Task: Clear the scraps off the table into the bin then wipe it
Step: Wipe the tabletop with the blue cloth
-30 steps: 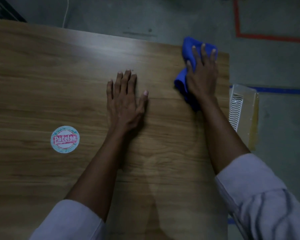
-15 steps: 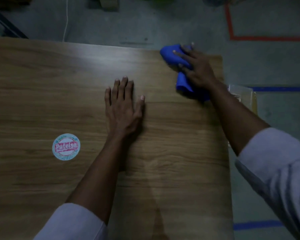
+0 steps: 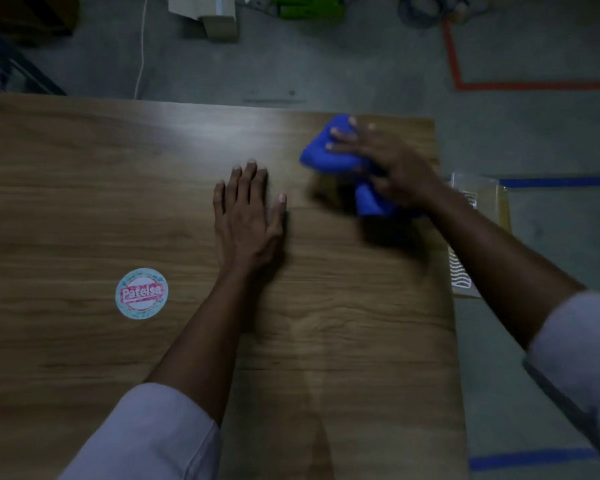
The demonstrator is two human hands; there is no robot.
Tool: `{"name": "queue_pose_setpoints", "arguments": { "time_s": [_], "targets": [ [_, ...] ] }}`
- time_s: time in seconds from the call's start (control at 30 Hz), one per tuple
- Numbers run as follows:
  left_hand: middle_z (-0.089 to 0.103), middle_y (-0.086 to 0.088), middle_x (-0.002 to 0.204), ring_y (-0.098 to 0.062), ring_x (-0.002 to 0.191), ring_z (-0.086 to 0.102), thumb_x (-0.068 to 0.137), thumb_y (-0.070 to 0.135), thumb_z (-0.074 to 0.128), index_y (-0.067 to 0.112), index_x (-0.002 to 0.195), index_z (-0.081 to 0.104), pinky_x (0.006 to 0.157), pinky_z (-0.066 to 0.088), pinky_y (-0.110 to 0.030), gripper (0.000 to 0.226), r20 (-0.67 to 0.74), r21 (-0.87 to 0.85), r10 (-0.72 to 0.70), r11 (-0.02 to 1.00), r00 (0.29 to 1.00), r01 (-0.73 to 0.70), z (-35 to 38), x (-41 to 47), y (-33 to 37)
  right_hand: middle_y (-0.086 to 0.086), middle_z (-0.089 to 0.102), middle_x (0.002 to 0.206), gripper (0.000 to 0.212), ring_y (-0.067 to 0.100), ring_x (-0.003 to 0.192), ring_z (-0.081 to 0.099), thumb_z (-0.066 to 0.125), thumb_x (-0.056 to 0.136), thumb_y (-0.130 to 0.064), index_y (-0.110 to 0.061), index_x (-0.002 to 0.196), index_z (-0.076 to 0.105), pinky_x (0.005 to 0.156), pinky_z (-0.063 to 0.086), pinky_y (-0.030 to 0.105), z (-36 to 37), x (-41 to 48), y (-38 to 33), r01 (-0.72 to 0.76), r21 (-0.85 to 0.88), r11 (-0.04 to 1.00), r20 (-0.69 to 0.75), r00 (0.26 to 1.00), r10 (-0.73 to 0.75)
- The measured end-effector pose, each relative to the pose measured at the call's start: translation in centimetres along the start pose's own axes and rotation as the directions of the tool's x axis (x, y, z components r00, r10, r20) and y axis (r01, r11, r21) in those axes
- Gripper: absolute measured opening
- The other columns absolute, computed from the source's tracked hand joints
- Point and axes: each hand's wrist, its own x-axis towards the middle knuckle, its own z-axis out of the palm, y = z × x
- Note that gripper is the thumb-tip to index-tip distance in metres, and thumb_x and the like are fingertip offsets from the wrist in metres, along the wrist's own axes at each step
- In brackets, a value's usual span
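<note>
near the far right corner of the table [image 3: 84,202], right hand [image 3: 392,168] presses blue cloth [image 3: 326,157], fingers straight — left hand [image 3: 246,216] flat, empty.

You've got a dim grey concrete floor [image 3: 326,57], orange tape [image 3: 534,85] and blue tape [image 3: 561,181] lines on it, and a cardboard box [image 3: 219,24] up top.

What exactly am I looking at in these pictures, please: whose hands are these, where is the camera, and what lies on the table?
There is no machine: a person works with bare hands, and the single camera sits on their head, looking forward and down. The left hand lies flat on the wooden table. The right hand, blurred, presses a blue cloth onto the table near its far right corner. A round sticker is on the table; a pale container stands on the floor beside it.
</note>
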Motion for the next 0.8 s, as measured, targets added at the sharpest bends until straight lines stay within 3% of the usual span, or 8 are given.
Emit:
{"name": "queue_pose_setpoints", "arguments": {
  "time_s": [0.1, 0.27, 0.37, 0.4, 0.43, 0.5, 0.67, 0.8],
  "targets": [
    [0.035, -0.001, 0.164, -0.021, 0.154, 0.024, 0.104, 0.047, 0.039, 0.018, 0.153, 0.044, 0.126, 0.013, -0.045, 0.057, -0.017, 0.002, 0.011, 1.000, 1.000, -0.011, 0.0, -0.1, -0.2, 0.007, 0.041, 0.160, 0.053, 0.039, 0.152, 0.027, 0.049, 0.097, -0.031, -0.021, 0.149, 0.051, 0.124, 0.022, 0.051, 2.4, 2.7, 2.4, -0.157, -0.051, 0.986, -0.014, 0.988, 0.157],
    [0.036, -0.004, 0.164, -0.024, 0.154, 0.026, 0.101, 0.049, 0.038, 0.014, 0.151, 0.047, 0.126, 0.014, -0.046, 0.061, -0.007, -0.011, 0.016, 1.000, 1.000, -0.016, -0.7, 0.4, 0.0, 0.006, 0.038, 0.162, 0.080, 0.034, 0.156, 0.016, 0.055, 0.070, -0.013, -0.016, 0.150, 0.051, 0.128, 0.012, 0.042, 5.9, -3.0, -5.3, 0.134, 0.069, 0.989, 0.143, 0.979, -0.143],
    [0.040, -0.007, 0.162, -0.025, 0.153, 0.028, 0.101, 0.049, 0.036, 0.012, 0.147, 0.052, 0.126, 0.013, -0.046, 0.061, -0.002, -0.049, 0.030, 0.998, 1.000, -0.030, -0.9, 0.0, 0.1, 0.000, 0.033, 0.165, 0.083, 0.027, 0.158, 0.014, 0.065, 0.070, -0.009, -0.018, 0.151, 0.049, 0.126, 0.018, 0.053, 6.3, -8.1, -9.5, 0.253, 0.192, 0.948, 0.290, 0.908, -0.301],
    [0.045, -0.008, 0.159, -0.026, 0.151, 0.032, 0.101, 0.046, 0.038, 0.012, 0.144, 0.056, 0.126, 0.014, -0.046, 0.058, -0.010, -0.071, 0.047, 0.996, 0.999, -0.048, -1.0, -0.3, 0.1, 0.001, 0.035, 0.164, 0.108, 0.026, 0.157, 0.017, 0.046, 0.042, -0.015, -0.017, 0.150, 0.051, 0.124, 0.021, 0.054, 5.7, -8.7, -9.7, 0.241, 0.241, 0.940, 0.281, 0.910, -0.305],
    [0.052, -0.008, 0.153, -0.026, 0.149, 0.037, 0.101, 0.042, 0.041, 0.012, 0.138, 0.061, 0.125, 0.015, -0.047, 0.052, -0.037, -0.092, 0.070, 0.993, 0.997, -0.073, -1.1, -0.6, 0.2, 0.003, 0.038, 0.163, 0.110, 0.024, 0.155, 0.022, 0.020, 0.046, -0.042, -0.016, 0.148, 0.053, 0.124, 0.024, 0.054, 4.6, -8.8, -9.3, 0.233, 0.266, 0.935, 0.219, 0.930, -0.294],
    [0.063, -0.006, 0.140, -0.026, 0.142, 0.046, 0.101, 0.033, 0.048, 0.013, 0.126, 0.068, 0.123, 0.021, -0.050, 0.037, -0.121, -0.101, 0.128, 0.985, 0.984, -0.140, -1.3, -1.2, 0.4, 0.008, 0.045, 0.157, 0.086, 0.023, 0.149, 0.032, 0.040, 0.060, -0.010, -0.013, 0.144, 0.054, 0.123, 0.026, 0.050, 2.4, -6.5, -7.6, 0.072, 0.243, 0.967, 0.047, 0.995, -0.086],
    [0.067, -0.007, 0.132, -0.028, 0.131, 0.054, 0.102, 0.026, 0.052, 0.010, 0.122, 0.068, 0.117, 0.031, -0.047, 0.030, -0.188, -0.024, 0.250, 0.966, 0.950, -0.259, -0.6, -2.2, 0.3, 0.005, 0.042, 0.159, 0.057, 0.040, 0.152, 0.026, 0.044, 0.093, -0.027, -0.022, 0.149, 0.052, 0.120, 0.029, 0.057, 3.5, 0.8, -1.1, -0.253, -0.011, 0.967, -0.004, 0.967, 0.253],
    [0.067, -0.008, 0.131, -0.029, 0.127, 0.055, 0.100, 0.024, 0.054, 0.008, 0.123, 0.066, 0.111, 0.035, -0.045, 0.031, -0.217, -0.080, 0.222, 0.966, 0.951, -0.244, -0.9, -3.7, 0.4, 0.001, 0.042, 0.160, 0.071, 0.034, 0.153, 0.026, 0.043, 0.079, -0.022, -0.026, 0.149, 0.052, 0.121, 0.025, 0.052, 7.5, -3.0, -5.9, -0.093, -0.035, 0.995, -0.001, 0.996, 0.093]
  ]
}}
